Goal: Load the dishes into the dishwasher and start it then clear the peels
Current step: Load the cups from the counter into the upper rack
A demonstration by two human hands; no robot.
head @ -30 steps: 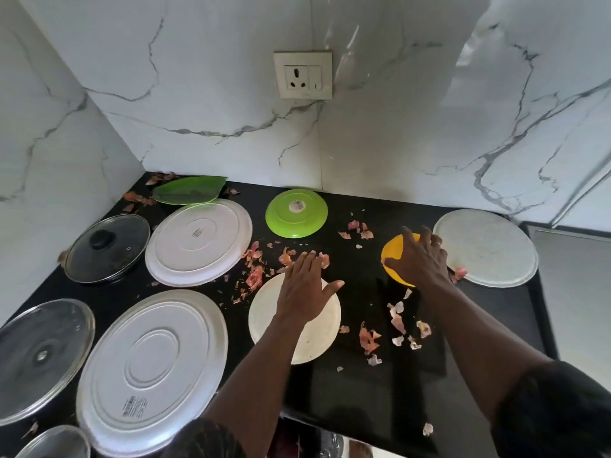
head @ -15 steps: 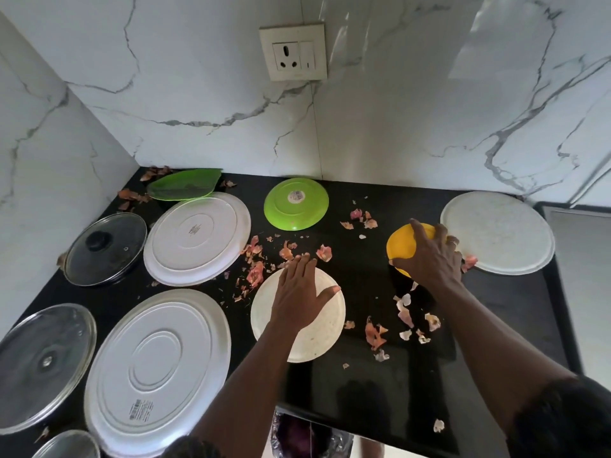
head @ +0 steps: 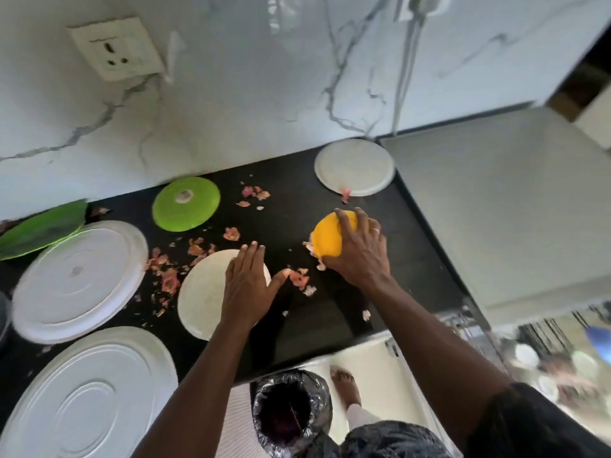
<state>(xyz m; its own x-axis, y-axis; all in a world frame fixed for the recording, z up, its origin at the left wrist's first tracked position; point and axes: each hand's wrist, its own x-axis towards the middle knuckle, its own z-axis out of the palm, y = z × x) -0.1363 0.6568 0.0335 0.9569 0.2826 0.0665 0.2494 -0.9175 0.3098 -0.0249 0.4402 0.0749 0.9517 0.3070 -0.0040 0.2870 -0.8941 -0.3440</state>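
Peels (head: 299, 278) should be shaken off the bowl (head: 325, 239) gripped by the right hand (head: 360, 256), two o'clock of the plate (head: 201, 292) under the flat left hand (head: 246, 285).

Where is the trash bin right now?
In the head view the black-lined trash bin stands on the floor at bottom centre, just below the counter front edge, left of the person's foot.

Home kitchen: black counter (head: 291, 183), plates (head: 79, 279)
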